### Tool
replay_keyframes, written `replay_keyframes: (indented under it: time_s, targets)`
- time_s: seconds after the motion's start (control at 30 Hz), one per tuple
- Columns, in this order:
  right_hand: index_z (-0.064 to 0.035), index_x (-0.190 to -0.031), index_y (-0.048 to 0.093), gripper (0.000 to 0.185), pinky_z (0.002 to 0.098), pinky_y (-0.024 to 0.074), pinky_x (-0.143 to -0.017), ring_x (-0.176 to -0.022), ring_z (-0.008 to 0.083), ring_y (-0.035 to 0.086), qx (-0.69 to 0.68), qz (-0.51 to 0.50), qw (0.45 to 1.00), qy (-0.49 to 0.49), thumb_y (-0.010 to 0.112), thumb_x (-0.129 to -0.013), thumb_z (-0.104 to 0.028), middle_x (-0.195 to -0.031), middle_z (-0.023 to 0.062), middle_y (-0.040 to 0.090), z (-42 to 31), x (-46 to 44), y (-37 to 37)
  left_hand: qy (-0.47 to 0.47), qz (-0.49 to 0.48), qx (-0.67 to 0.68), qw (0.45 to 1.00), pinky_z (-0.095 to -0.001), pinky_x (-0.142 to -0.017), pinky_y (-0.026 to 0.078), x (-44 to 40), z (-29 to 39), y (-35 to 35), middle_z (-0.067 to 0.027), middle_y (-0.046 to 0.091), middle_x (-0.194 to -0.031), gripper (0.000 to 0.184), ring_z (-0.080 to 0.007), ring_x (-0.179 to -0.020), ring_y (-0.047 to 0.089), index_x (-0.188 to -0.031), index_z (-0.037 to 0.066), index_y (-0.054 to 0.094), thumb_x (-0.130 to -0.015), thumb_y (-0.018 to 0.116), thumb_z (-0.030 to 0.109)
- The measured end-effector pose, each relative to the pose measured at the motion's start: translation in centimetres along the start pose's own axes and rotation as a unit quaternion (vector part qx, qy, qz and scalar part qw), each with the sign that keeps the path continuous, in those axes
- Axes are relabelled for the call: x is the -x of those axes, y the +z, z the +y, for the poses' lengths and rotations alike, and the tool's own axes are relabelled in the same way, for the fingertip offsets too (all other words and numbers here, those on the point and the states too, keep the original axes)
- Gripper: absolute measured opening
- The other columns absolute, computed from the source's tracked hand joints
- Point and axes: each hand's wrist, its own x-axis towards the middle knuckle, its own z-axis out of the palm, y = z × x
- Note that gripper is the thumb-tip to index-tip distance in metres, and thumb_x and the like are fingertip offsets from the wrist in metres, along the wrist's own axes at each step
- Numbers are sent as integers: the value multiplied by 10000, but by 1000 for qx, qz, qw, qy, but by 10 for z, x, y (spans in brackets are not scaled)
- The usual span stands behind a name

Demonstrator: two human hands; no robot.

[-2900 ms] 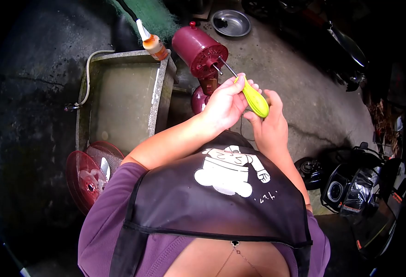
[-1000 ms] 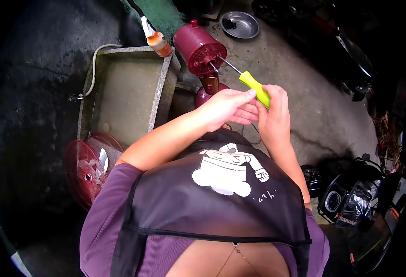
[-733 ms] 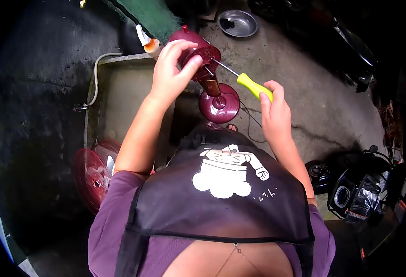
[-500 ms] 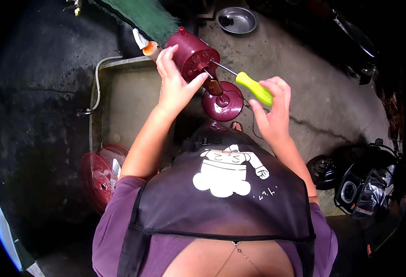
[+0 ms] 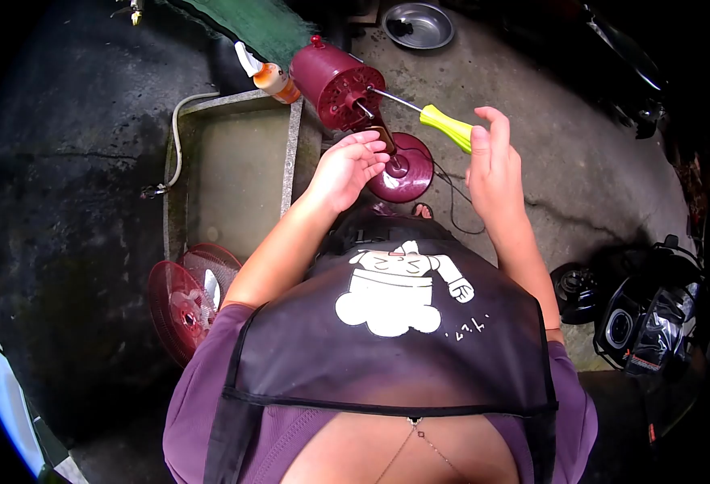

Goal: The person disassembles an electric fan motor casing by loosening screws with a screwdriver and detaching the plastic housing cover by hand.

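Observation:
The maroon motor housing [image 5: 323, 77] of an electric fan stands in front of me, its round face with a metal shaft turned my way. Below it are the fan's neck [image 5: 385, 139] and round base [image 5: 407, 187]. My right hand [image 5: 496, 169] grips the rear end of a yellow-green screwdriver [image 5: 448, 127]. The screwdriver's tip meets the right side of the motor face. My left hand [image 5: 348, 168] is just under the motor, beside the neck, fingers loosely bent and apart from the housing; nothing shows in it.
A stone basin [image 5: 290, 153] is left of the fan, with an orange spray bottle [image 5: 277, 83] at its corner. Red fan guards [image 5: 179, 310] lie at lower left. A metal bowl [image 5: 432, 31] sits at the back. Black gear [image 5: 645, 323] lies right; a cord [image 5: 456, 214] trails from the fan.
My left hand has let go of the motor housing and dropped below it, by the neck. My right hand has shifted slightly right at the screwdriver's handle, whose tip stays on the motor face.

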Motion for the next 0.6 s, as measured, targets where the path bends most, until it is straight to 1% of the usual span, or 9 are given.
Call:
replay_keyframes:
  time_s: [0.03, 0.1, 0.13, 0.2, 0.33, 0.37, 0.4, 0.5, 0.6]
  targets:
    - [14, -1229, 464, 288, 416, 505, -639, -674, 374, 631, 76, -7, 997, -15, 500, -1006, -164, -863, 177, 592, 6, -4, -3, 1, 0, -2, 1000, -353, -897, 503, 0, 0, 1, -123, 620, -1104, 395, -242, -975, 630, -1257, -13, 521, -863, 507, -10]
    - [-8, -1227, 468, 281, 400, 507, -715, -838, 389, 646, 170, 8, 983, -64, 510, -998, -165, -934, 207, 572, 3, -5, -3, -23, -13, 29, 999, -367, -920, 506, -2, 3, 4, -154, 592, -1168, 423, -263, -1044, 614, -1281, -34, 494, -858, 488, -24]
    - [-8, -1227, 468, 281, 400, 507, -715, -838, 389, 646, 168, 9, 984, -65, 510, -998, -165, -934, 207, 572, 2, -7, -2, -22, -13, 27, 999, -367, -920, 506, -4, 5, 6, -154, 592, -1168, 423, -263, -1044, 614, -1281, -34, 494, -858, 488, -24]
    - [-25, -1218, 476, 270, 372, 491, -807, -982, 343, 622, 145, 31, 957, -251, 517, -984, -154, -1053, 197, 558, 3, -7, -2, -40, -5, 77, 996, -368, -980, 497, -6, 6, 9, -168, 542, -1267, 454, -276, -1133, 574, -1332, -35, 446, -880, 487, -18]
    - [-51, -1191, 501, 254, 333, 461, -873, -1045, 249, 579, 111, 105, 956, -249, 547, -951, -121, -1127, 137, 529, 4, -3, 7, -45, 11, 92, 995, -362, -985, 504, -11, 4, 10, -176, 525, -1292, 453, -289, -1166, 560, -1341, -35, 427, -891, 476, -32]
    - [-54, -1183, 507, 259, 319, 458, -874, -1016, 212, 565, -92, 72, 987, -114, 563, -936, -105, -1107, 106, 535, 10, -4, 7, -45, 18, 101, 994, -370, -985, 507, -11, 4, 11, -185, 514, -1299, 463, -304, -1161, 563, -1340, -42, 425, -880, 483, -36]
    - [-56, -1175, 513, 265, 305, 455, -874, -986, 175, 552, -292, 37, 955, 27, 579, -921, -89, -1087, 75, 540, 16, -6, 7, -46, 25, 108, 993, -378, -984, 510, -11, 3, 11, -194, 503, -1305, 474, -320, -1157, 566, -1338, -48, 423, -869, 490, -40]
    - [-45, -1162, 510, 261, 289, 449, -863, -965, 145, 530, -215, 25, 976, -18, 586, -915, -84, -1061, 64, 552, 23, -10, 7, -59, 20, 121, 991, -383, -967, 519, -12, 3, 6, -189, 495, -1316, 472, -317, -1164, 562, -1342, -43, 416, -874, 480, -55]
    - [-35, -1123, 495, 363, 318, 456, -878, -961, 216, 561, -158, 37, 976, -142, 606, -781, 13, -1030, 108, 570, 23, -7, 14, -77, 31, 116, 990, -380, -947, 529, -10, 3, 6, -168, 539, -1263, 444, -307, -1124, 587, -1317, -23, 442, -877, 470, -77]
